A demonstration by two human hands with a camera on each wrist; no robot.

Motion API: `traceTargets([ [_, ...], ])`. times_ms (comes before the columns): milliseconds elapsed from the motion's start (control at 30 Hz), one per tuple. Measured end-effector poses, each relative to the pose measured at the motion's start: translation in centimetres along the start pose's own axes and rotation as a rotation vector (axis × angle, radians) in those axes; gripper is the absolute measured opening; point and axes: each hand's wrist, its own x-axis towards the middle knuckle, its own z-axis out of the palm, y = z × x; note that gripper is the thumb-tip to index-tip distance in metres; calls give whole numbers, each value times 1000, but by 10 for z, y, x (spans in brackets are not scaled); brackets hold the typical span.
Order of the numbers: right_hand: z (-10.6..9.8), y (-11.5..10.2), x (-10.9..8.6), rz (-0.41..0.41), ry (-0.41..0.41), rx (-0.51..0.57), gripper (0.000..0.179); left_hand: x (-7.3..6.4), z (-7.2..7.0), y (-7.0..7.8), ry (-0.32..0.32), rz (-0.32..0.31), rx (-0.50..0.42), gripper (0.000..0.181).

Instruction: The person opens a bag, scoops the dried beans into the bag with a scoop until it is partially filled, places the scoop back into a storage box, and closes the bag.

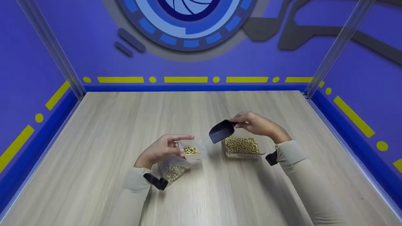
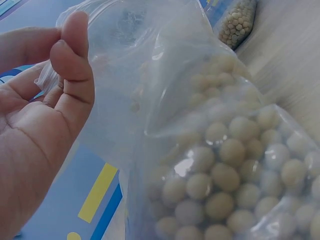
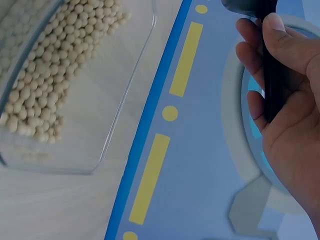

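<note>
A clear plastic zip bag hangs from my left hand, which grips its mouth at the edge. Round, pale yellow soybeans fill the bag's lower part. My right hand holds a black scoop by its handle, thumb and fingers around it. The scoop's bowl tilts down toward the bag, between the bag and a clear box, and no beans show in it. More soybeans lie in the box, heaped toward one side in the right wrist view.
The box stands on the wood-grain table, right of the bag and below the right hand. Blue printed walls enclose the table at the back and both sides. Dark wrist straps sit over both sleeves.
</note>
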Motion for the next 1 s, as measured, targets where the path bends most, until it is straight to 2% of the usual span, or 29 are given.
traceTargets([
  [200,-5,11,-11,-7,21,-49,32,0,0,0,-9,11,-17,54],
  [633,-16,24,-35,89,-6,-144,34,-1,0,-1,-2,-11,-9,54],
  [867,-19,31,-45,65,-5,-188,33,0,-1,0,-9,-1,-2,54],
  [1000,-20,35,-51,85,-15,-214,33,0,-1,-1,-15,1,-19,54],
])
